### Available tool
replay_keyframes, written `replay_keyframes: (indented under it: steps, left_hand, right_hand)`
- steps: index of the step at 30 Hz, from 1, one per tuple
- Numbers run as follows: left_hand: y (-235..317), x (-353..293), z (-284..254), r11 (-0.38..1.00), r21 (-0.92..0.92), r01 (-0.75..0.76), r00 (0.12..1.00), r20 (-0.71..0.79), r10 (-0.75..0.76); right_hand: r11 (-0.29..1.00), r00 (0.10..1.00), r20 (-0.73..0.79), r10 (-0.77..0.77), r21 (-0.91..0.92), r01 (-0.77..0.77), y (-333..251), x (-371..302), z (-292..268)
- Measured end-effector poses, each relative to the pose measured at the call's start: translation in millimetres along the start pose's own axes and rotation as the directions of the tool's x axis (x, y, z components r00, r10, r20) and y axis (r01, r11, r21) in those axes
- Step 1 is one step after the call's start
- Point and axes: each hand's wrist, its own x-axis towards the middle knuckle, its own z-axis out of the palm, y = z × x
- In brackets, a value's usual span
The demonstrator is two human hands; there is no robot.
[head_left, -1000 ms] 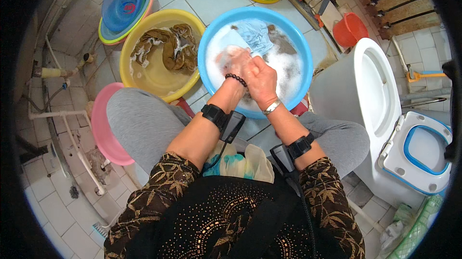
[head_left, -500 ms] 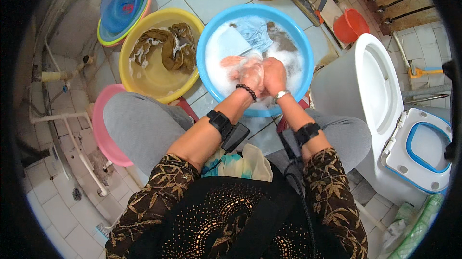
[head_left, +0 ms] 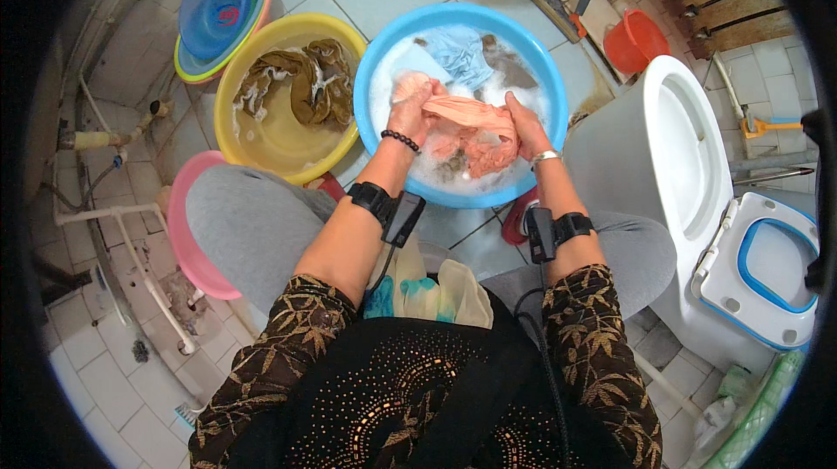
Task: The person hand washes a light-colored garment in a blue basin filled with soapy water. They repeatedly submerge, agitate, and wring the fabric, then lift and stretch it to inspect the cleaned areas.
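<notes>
A wet salmon-pink cloth (head_left: 478, 120) is stretched between my two hands over the blue basin (head_left: 488, 200). At the cloth's left end, my left hand (head_left: 408, 112) is closed round it, and a bit of pink sticks out above the fingers. My right hand (head_left: 526, 126) grips the right end, thumb up. The lower folds of the cloth hang into white suds. Beyond it, a light blue cloth (head_left: 462, 52) and a grey-brown cloth (head_left: 512, 66) lie in the foamy water.
Left of the blue basin stands a yellow basin (head_left: 295, 178) with a soaked brown garment (head_left: 307, 90). Stacked basins (head_left: 212, 11) lean behind it. A pink basin (head_left: 185, 234) sits by my left leg. A white toilet (head_left: 689, 151) rises at right, a red bucket (head_left: 639, 42) behind.
My hands were pressed together in the suds with the pink cloth bunched between them. They have since moved apart, spreading the cloth out and lifting part of it.
</notes>
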Motion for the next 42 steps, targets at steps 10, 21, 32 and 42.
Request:
replay_keyframes:
  steps: [10, 21, 32, 42]
  left_hand:
    - [-106.7, 26.7, -51.1, 0.835, 0.355, 0.421, 0.886, -0.359, -0.294]
    - [-131.2, 66.6, -98.4, 0.728, 0.344, 0.593, 0.785, -0.446, -0.429]
    - [-127.9, 59.5, -94.6, 0.790, 0.137, 0.598, 0.693, -0.584, -0.423]
    - [-91.3, 36.7, -42.8, 0.886, -0.041, 0.461, 0.849, -0.270, -0.454]
  right_hand:
    - [0.147, 0.977, 0.032, -0.210, -0.987, 0.064, 42.6, 6.1, 31.8]
    - [-0.196, 0.838, -0.011, 0.545, -0.974, 0.115, 41.5, 70.0, 58.0]
    - [0.030, 0.911, 0.388, -0.139, -0.918, 0.395, 76.0, 112.9, 46.5]
    - [0.391, 0.962, 0.212, -0.170, -0.882, 0.264, -2.1, -30.6, 76.4]
